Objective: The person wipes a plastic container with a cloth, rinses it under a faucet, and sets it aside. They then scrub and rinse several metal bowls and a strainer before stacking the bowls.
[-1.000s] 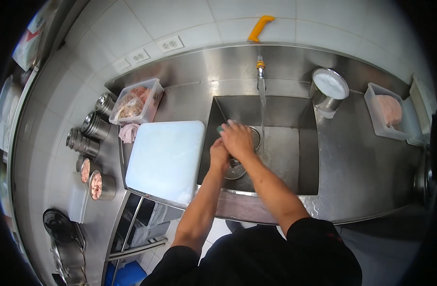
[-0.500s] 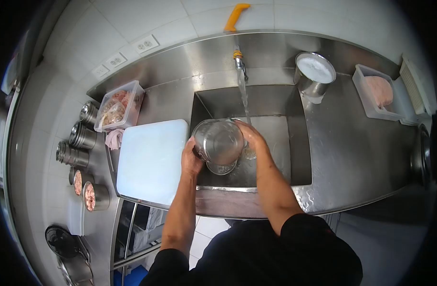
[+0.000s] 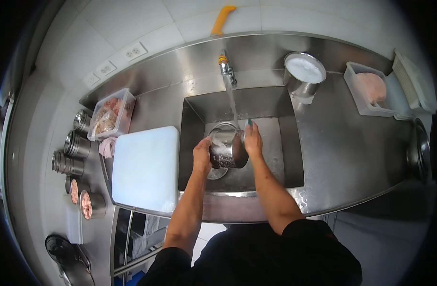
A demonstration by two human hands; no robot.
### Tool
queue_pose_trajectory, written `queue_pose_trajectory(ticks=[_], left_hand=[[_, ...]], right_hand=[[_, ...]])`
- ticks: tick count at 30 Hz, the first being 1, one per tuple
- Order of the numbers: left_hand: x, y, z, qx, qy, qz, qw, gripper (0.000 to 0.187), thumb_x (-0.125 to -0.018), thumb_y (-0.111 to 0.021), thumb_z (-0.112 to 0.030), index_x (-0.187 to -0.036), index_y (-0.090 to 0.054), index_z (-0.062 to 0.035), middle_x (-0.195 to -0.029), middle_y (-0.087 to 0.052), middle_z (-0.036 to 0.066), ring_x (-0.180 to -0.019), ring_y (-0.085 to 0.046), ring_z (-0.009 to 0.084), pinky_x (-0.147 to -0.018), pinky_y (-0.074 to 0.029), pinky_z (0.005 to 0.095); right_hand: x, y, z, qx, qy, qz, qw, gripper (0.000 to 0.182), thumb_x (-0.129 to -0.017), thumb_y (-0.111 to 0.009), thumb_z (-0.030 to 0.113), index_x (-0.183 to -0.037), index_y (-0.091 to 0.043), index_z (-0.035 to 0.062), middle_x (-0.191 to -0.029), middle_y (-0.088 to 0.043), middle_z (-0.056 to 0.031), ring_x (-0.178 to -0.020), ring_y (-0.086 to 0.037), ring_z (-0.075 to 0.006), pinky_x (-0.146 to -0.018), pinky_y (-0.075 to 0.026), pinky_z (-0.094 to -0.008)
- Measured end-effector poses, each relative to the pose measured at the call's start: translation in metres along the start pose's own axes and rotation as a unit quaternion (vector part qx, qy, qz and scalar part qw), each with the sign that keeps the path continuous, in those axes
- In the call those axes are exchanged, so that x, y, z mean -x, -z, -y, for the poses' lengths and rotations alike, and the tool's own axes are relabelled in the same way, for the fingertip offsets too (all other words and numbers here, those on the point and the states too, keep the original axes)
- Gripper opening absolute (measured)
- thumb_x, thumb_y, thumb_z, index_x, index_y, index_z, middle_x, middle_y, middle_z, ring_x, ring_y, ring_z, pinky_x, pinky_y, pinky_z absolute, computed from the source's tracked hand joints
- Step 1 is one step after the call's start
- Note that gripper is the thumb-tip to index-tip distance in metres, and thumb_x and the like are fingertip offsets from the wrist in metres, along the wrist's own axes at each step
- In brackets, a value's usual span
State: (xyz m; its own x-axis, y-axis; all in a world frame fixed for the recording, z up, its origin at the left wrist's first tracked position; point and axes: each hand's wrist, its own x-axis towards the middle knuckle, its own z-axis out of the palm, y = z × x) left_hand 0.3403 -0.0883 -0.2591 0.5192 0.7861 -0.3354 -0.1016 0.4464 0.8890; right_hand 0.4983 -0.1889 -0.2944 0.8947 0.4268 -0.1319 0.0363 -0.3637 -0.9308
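left hand [image 3: 202, 155] and right hand [image 3: 253, 139] clasp a shiny cylindrical steel pot [image 3: 224, 151] at centre, seemingly being rinsed; turning it needs steady hold.

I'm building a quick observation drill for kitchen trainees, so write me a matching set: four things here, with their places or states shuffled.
1. Steel pot
2. Cutting board
3. Faucet
4. Orange object

A. Left of the sink
B. Against the tiled wall
C. Between the left hand and right hand
D. Running water

Pairs: 1-C, 2-A, 3-D, 4-B
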Motion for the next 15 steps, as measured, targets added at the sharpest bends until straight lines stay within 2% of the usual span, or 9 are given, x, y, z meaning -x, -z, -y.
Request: queue_pose_trajectory(ticks=[3, 6, 7, 9, 10, 12, 13, 15], left_hand=[[-0.016, -0.006, 0.028, 0.037, 0.023, -0.04, 0.998, 0.026, -0.094, -0.061, -0.019, -0.11, -0.063, 0.0017, -0.095, -0.063, 0.004, -0.087, -0.059, 0.0145, -0.079, -0.049, 0.0307], [-0.03, -0.022, 0.044, 0.024, 0.005, -0.026, 0.999, 0.026, -0.096, -0.058, -0.021, -0.11, -0.062, 0.0008, -0.095, -0.063, 0.004, -0.086, -0.059, 0.0146, -0.079, -0.048, 0.03], [-0.033, -0.031, 0.046, -0.006, -0.007, -0.016, 1.0, 0.027, -0.095, -0.059, -0.022, -0.111, -0.063, -0.0001, -0.096, -0.063, 0.004, -0.087, -0.059, 0.0147, -0.079, -0.048, 0.0299], [-0.043, -0.05, 0.048, -0.064, -0.036, -0.001, 0.997, 0.03, -0.094, -0.061, -0.026, -0.111, -0.065, -0.0018, -0.097, -0.063, 0.003, -0.088, -0.059, 0.0149, -0.08, -0.048, 0.0298], [-0.057, -0.055, 0.051, -0.135, -0.034, 0.022, 0.99, 0.031, -0.094, -0.062, -0.026, -0.114, -0.065, -0.0021, -0.1, -0.064, 0.004, -0.089, -0.059, 0.0158, -0.08, -0.048, 0.0301], [-0.093, -0.062, 0.061, -0.276, -0.03, 0.061, 0.959, 0.035, -0.093, -0.062, -0.027, -0.118, -0.064, -0.0027, -0.105, -0.065, 0.006, -0.092, -0.06, 0.0175, -0.081, -0.048, 0.0306], [-0.096, -0.072, 0.053, -0.324, -0.034, 0.058, 0.944, 0.036, -0.093, -0.062, -0.027, -0.119, -0.064, -0.0029, -0.107, -0.066, 0.007, -0.093, -0.06, 0.0187, -0.08, -0.049, 0.032], [-0.09, -0.095, 0.033, -0.418, -0.039, 0.048, 0.906, 0.038, -0.092, -0.063, -0.027, -0.122, -0.062, -0.0032, -0.11, -0.066, 0.009, -0.094, -0.061, 0.0211, -0.079, -0.049, 0.0349]], right_hand=[[0.021, -0.026, -0.034, 0.059, 0.032, -0.089, 0.994, 0.056, -0.098, -0.04, 0.034, -0.14, -0.038, -0.0023, -0.142, -0.041, -0.0278, -0.126, -0.047, -0.0426, -0.106, -0.037, -0.0454], [0.035, -0.007, -0.006, 0.036, -0.026, 0.003, 0.999, 0.059, -0.098, -0.041, 0.035, -0.145, -0.033, 0.0005, -0.147, -0.038, -0.0244, -0.132, -0.041, -0.0417, -0.11, -0.033, -0.0422], [0.031, 0.001, 0.002, 0.03, 0.001, -0.027, 0.999, 0.056, -0.095, -0.046, 0.033, -0.142, -0.04, 0.0023, -0.138, -0.049, -0.0253, -0.126, -0.049, -0.04, -0.105, -0.038, -0.0418], [0.009, 0.032, 0.024, 0.015, 0.036, 0.005, 0.999, 0.053, -0.094, -0.047, 0.03, -0.138, -0.045, 0.0008, -0.135, -0.05, -0.0266, -0.125, -0.049, -0.041, -0.105, -0.039, -0.0423], [-0.004, 0.05, 0.039, 0.007, 0.054, 0.025, 0.998, 0.051, -0.093, -0.048, 0.028, -0.136, -0.048, 0.0, -0.134, -0.051, -0.0272, -0.124, -0.05, -0.0415, -0.106, -0.039, -0.0425], [-0.037, 0.082, 0.074, -0.015, 0.129, -0.039, 0.991, 0.049, -0.091, -0.052, 0.028, -0.132, -0.053, 0.0016, -0.127, -0.057, -0.0269, -0.12, -0.054, -0.0409, -0.103, -0.041, -0.0422], [-0.059, 0.105, 0.093, -0.005, 0.131, -0.028, 0.991, 0.05, -0.091, -0.053, 0.029, -0.133, -0.052, 0.002, -0.128, -0.057, -0.0254, -0.119, -0.055, -0.0395, -0.102, -0.042, -0.0422], [-0.106, 0.135, 0.111, 0.031, 0.279, -0.146, 0.949, 0.05, -0.092, -0.055, 0.031, -0.132, -0.053, 0.0001, -0.13, -0.056, -0.0244, -0.121, -0.053, -0.0379, -0.103, -0.04, -0.042]])
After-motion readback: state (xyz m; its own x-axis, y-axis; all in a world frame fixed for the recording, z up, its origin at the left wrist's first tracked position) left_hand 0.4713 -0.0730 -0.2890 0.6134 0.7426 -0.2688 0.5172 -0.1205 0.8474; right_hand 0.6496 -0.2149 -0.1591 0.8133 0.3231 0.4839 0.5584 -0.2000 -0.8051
